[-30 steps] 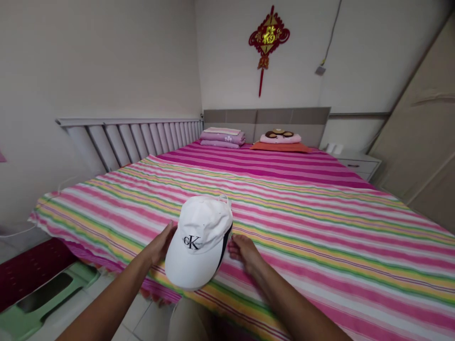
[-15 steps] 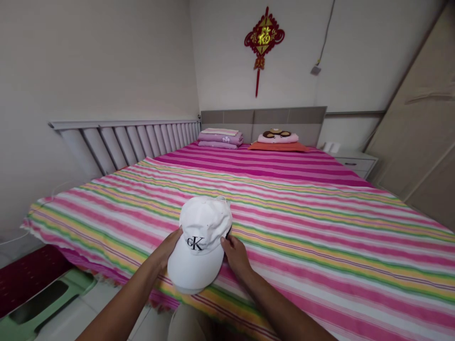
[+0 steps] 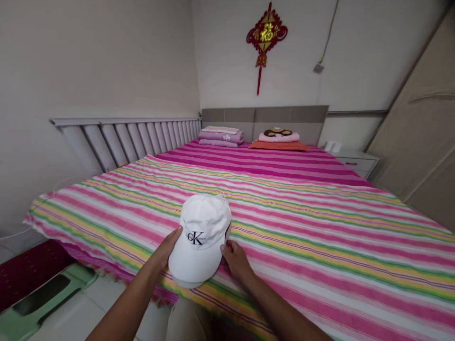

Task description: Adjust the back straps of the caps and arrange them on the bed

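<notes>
A white baseball cap (image 3: 205,214) with black "CK" lettering is at the near edge of the bed, its brim toward me. My left hand (image 3: 169,248) grips the cap's left side, thumb on the outside and the other fingers hidden behind it. At the right edge, where brim meets crown, my right hand (image 3: 234,257) pinches the cap between thumb and curled fingers. Under the cap spreads a striped bedsheet (image 3: 305,227) in pink, white, green and yellow. Whether the cap touches the sheet I cannot tell.
Folded purple bedding (image 3: 221,137) and a pink pillow (image 3: 279,137) on an orange one lie by the headboard (image 3: 291,116). A radiator (image 3: 142,137) lines the left wall. A green stool (image 3: 46,293) stands at lower left, a white nightstand (image 3: 355,163) at far right.
My right hand has slid slightly down the cap's right edge toward the brim. The cap has shifted very little, and my left hand keeps its place. The view has tilted slightly.
</notes>
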`<state>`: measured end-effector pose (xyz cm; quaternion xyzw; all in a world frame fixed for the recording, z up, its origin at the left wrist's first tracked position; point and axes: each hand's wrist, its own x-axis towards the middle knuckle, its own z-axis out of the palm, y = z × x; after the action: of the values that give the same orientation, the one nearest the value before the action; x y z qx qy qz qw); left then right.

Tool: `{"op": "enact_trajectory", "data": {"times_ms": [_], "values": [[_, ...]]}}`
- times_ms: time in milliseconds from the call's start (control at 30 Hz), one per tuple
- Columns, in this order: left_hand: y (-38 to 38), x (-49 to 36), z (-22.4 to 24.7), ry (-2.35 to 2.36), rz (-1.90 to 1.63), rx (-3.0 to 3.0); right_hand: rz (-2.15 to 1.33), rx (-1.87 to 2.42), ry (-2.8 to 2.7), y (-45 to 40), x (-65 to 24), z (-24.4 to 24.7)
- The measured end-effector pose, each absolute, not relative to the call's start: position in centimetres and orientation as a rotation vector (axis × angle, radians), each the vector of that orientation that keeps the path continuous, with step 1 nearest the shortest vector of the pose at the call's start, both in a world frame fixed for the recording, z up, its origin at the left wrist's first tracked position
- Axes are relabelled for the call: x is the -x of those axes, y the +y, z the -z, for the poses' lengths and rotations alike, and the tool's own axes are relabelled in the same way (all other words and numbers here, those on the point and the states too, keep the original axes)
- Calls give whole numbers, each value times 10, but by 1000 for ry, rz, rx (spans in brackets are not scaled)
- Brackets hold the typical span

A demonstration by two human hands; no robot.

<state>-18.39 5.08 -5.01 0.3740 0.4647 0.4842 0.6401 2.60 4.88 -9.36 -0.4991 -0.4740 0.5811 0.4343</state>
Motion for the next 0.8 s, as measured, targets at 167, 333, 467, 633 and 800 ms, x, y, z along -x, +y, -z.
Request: {"op": "enact_trajectory", "data": {"times_ms": [167,333,467,633,800], "values": [[29,185,56,1146,-1156,-805,-1519,1250,-1097,26,-22,99],[28,183,57,1168,-1117,-819,-1565,1191,-1073,28,-19,96],[33,182,59,1203,-1088,-832,-1609,1176,-1026,33,-19,98],[34,182,59,1122,-1062,-825,-1638,1156,-973,33,-21,101],[33,185,53,1121,-1058,-828,-1631,1153,-935,31,-21,103]]}}
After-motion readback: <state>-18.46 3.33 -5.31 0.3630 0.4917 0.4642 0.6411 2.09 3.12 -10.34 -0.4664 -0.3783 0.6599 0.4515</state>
